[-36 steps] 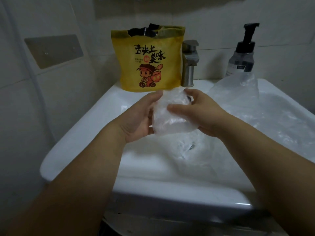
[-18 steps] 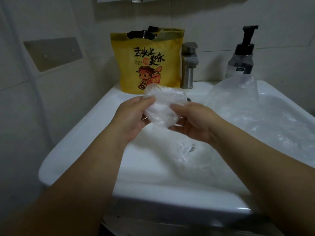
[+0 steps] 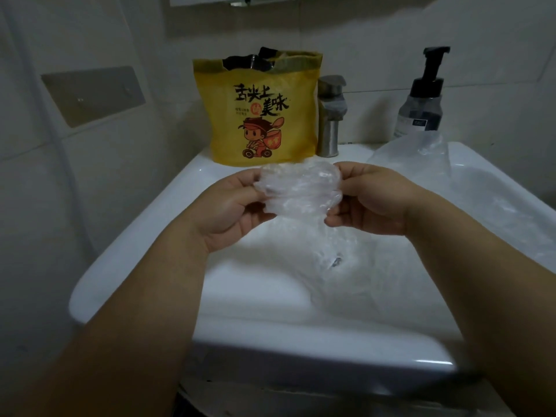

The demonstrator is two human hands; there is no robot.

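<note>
Plastic bag [image 3: 301,188], clear and bunched, held above the sink [image 3: 135,236]: your left hand [image 3: 228,209] and right hand [image 3: 373,203] each pinch one side of it. Spreading appears barely begun; you have most of the opening-out left to do.

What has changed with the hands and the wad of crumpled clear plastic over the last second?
The right hand, earlier across the front of the wad of crumpled clear plastic, has slid to its right edge; the left hand pinches its left edge, and they have pulled it wider. Neither let go. The yellow printed bag, steel faucet, pump bottle and loose clear plastic sheet on the white sink stayed put.
</note>
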